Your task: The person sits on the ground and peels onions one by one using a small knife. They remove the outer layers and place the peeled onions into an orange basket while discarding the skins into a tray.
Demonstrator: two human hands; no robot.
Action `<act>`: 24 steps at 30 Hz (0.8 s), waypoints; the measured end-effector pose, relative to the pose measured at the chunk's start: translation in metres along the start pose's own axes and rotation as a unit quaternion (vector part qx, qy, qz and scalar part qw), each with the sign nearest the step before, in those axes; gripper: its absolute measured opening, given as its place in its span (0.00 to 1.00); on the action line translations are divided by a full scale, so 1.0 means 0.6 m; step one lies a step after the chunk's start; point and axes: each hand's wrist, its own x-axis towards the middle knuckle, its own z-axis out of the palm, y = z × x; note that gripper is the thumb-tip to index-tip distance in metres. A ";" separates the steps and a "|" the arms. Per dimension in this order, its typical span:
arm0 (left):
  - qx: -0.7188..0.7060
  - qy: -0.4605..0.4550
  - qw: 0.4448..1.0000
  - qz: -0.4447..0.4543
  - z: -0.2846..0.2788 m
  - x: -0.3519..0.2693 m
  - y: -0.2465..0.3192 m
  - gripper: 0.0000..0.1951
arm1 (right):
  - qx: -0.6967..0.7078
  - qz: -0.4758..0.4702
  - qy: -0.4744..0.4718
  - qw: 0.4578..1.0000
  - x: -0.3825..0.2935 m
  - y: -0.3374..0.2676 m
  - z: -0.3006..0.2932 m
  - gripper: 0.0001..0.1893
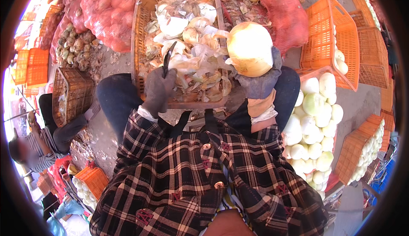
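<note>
A large onion (250, 49), its top pale and bare and some golden skin on its lower side, rests in my gloved right hand (260, 81) above the right edge of the crate. Loose skin hangs off the onion's left side. My left hand (159, 89), in a dark glove, grips a small dark-bladed knife (168, 56), blade pointing up and away from me. Between my knees stands an orange plastic crate (135, 38) filled with onion skins (204, 60) and white onion pieces. The knife is over this crate, apart from the onion.
Peeled onions (314, 127) are heaped in a crate at my right. Beyond stand orange crates (345, 38). Red mesh sacks of onions (107, 12) lie ahead, with another mesh sack (284, 18) to the right. A person (41, 143) sits at the left beside a tilted crate (75, 92).
</note>
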 end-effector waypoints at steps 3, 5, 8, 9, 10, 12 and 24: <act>-0.067 -0.031 0.996 0.047 -0.005 -0.007 0.024 0.15 | -0.052 0.005 0.050 0.997 -0.004 0.003 0.004 0.30; -0.173 -0.110 0.978 0.047 0.009 -0.018 0.044 0.19 | -0.006 0.060 0.096 0.994 -0.004 0.003 0.010 0.30; -0.288 -0.239 0.927 0.021 0.046 -0.021 0.074 0.23 | 0.074 0.119 0.122 0.983 0.003 0.004 0.020 0.28; -0.315 -0.259 0.913 0.010 0.059 -0.017 0.080 0.25 | 0.056 0.110 0.121 0.985 0.005 0.009 0.022 0.28; -0.335 -0.279 0.900 0.000 0.069 -0.012 0.085 0.26 | 0.032 0.103 0.151 0.983 0.005 0.011 0.024 0.27; -0.318 -0.254 0.913 0.029 0.085 0.001 0.087 0.25 | -0.047 0.092 0.114 0.988 0.001 0.017 0.024 0.27; -0.302 -0.152 0.941 0.030 0.163 0.020 0.061 0.13 | -0.642 -0.178 -0.054 0.744 0.013 0.022 -0.001 0.33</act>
